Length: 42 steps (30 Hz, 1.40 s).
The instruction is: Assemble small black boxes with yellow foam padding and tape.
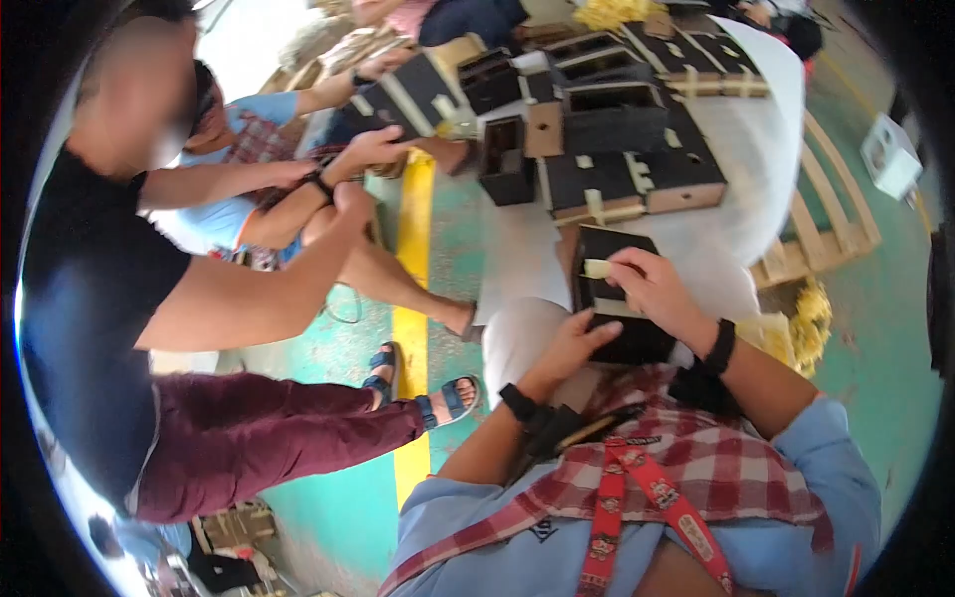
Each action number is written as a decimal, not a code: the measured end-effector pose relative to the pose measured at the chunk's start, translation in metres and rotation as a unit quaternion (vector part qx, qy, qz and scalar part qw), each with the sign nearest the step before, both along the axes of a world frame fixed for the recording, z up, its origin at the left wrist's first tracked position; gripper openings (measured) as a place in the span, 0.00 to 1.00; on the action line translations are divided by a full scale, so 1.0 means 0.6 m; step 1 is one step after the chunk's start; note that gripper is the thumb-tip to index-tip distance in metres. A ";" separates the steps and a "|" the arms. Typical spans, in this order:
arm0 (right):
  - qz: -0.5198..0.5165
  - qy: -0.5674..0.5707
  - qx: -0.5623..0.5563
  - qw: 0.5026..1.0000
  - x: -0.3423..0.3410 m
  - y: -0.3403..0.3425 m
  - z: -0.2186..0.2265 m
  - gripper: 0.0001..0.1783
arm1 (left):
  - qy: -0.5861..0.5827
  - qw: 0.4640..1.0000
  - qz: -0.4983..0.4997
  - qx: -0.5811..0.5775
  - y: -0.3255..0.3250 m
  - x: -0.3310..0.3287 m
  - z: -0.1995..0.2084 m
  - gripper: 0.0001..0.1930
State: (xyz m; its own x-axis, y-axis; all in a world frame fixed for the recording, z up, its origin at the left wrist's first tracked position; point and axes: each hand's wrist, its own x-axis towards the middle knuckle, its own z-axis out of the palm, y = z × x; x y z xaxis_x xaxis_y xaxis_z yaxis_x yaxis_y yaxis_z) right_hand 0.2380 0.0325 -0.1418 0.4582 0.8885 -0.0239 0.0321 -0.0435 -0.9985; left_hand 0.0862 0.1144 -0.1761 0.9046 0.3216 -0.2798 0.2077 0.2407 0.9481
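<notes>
A black box [635, 345] with brown cardboard sides rests on my lap, and a pale tape strip [616, 307] lies across its top. My left hand [574, 346] grips the box's near left edge, its thumb lying over the black surface. Above the box, my right hand [654, 286] pinches a short piece of pale yellow tape [597, 269] between thumb and fingers. The tape's free end points left, at the upper part of the box. Whether it touches the surface I cannot tell.
Ahead, a white-covered work surface [771, 164] bears several black boxes [615, 117], some open. At left, a standing person in a dark shirt [95, 269] leans close beside a seated co-worker [269, 117] near a taped black panel [413, 98]. A wooden pallet [821, 224] lies right.
</notes>
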 end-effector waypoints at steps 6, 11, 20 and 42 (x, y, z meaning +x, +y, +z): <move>-0.050 -0.320 0.099 0.941 0.002 -0.005 0.002 0.08 | -0.029 0.999 -0.017 0.021 0.004 -0.001 -0.006 0.18; -0.033 -0.379 0.088 0.920 -0.006 -0.011 -0.004 0.08 | -0.031 1.000 -0.005 -0.004 0.000 -0.002 -0.014 0.18; -0.029 -0.461 0.027 0.886 -0.025 -0.028 0.009 0.10 | -0.037 0.999 -0.009 0.006 -0.009 -0.008 -0.008 0.17; 0.125 -0.541 0.101 0.825 -0.018 -0.060 0.036 0.12 | -0.021 0.998 -0.030 0.049 -0.007 -0.014 -0.019 0.18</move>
State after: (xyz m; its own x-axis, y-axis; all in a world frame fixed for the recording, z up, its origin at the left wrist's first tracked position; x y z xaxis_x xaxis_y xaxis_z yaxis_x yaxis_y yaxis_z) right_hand 0.2274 -0.0035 -0.1205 -0.0839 0.8942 0.4398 0.8930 0.2633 -0.3650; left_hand 0.0779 0.1105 -0.1875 0.9333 0.2911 -0.2105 0.1775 0.1356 0.9747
